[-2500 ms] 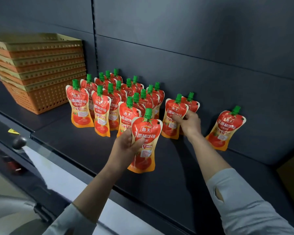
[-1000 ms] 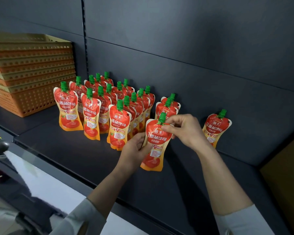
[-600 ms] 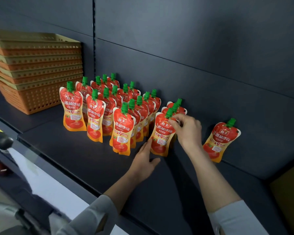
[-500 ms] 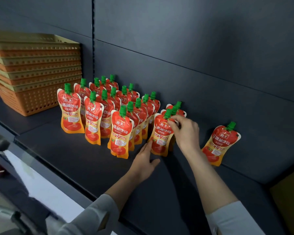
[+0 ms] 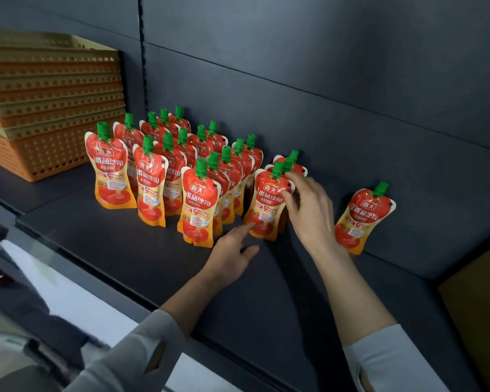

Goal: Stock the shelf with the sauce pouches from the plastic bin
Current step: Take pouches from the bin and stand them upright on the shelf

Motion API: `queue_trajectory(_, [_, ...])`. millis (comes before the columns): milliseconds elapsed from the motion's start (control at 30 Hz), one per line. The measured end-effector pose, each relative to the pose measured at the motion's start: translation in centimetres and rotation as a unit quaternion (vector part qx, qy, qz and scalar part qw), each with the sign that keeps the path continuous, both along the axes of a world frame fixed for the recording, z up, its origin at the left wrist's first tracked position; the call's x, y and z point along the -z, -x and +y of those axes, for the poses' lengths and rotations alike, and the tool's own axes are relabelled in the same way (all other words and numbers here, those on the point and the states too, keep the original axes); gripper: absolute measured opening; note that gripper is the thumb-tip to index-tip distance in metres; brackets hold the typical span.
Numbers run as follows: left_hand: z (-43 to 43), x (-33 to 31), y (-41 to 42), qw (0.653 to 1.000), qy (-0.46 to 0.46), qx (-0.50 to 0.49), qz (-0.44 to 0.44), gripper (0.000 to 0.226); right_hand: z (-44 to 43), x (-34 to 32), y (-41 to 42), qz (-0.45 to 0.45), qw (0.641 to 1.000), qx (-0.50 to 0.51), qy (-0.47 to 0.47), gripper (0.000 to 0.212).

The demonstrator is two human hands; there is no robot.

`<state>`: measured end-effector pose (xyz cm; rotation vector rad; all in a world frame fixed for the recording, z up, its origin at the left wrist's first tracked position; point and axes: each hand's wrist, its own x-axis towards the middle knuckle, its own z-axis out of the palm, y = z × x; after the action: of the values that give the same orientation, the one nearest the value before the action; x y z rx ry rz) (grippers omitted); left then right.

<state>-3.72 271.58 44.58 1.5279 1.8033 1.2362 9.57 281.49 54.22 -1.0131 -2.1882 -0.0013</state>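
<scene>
Right grip (image 5: 309,210): fingers are spreading in a loose curve over the upper right shoulder of the front pouch (image 5: 268,205), with the thumb lying on its printed face. Cannot tell whether this is a light pinch or only a touch; the fingers are blurred.

Left grip (image 5: 232,256): released, palm facing down just over the shelf (image 5: 125,244). The index finger is reaching straight forward and touching the front pouch at its lower left corner.

Front pouch: it is standing upright on the shelf between the two grips, green cap up. Just behind it two more pouches are standing in file, and only their caps and shoulders are showing past the right grip's fingertips.

Left of the left grip: the pouch block (image 5: 164,165) is standing in several rows running away towards the back panel (image 5: 323,80), all upright with labels facing forward. Its nearest pouch is standing just beside the left grip's index finger.

Right of the right grip: a lone pouch (image 5: 362,219) is leaning tilted against the back panel, near the wrist but apart from it.

Far left of both grips: a basket stack (image 5: 48,108), orange and yellow, is sitting on the shelf, well apart from the pouch block.
</scene>
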Motion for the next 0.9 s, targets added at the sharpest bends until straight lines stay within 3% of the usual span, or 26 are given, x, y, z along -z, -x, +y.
queue_trajectory(300, [-12.2, 0.0, 3.8, 0.993, -0.097, -0.034, -0.048, 0.034, -12.3, 6.1, 0.4, 0.09, 0.995, 0.014, 0.047, 0.031])
queue_trajectory(567, [-28.8, 4.2, 10.2, 0.976, -0.066, -0.184, -0.098, 0.023, -30.2, 14.2, 8.2, 0.104, 0.98, -0.099, 0.135, 0.028])
queue_trajectory(733, [-40.4, 10.7, 13.2, 0.949, 0.03, -0.294, -0.115, 0.022, -39.7, 21.7, 12.8, -0.017, 0.949, -0.194, 0.246, 0.03])
queue_trajectory(900, [-50.4, 19.0, 12.9, 0.897, 0.133, -0.385, -0.173, 0.032, -45.2, 28.6, 16.1, -0.191, 0.876, -0.255, 0.363, 0.036])
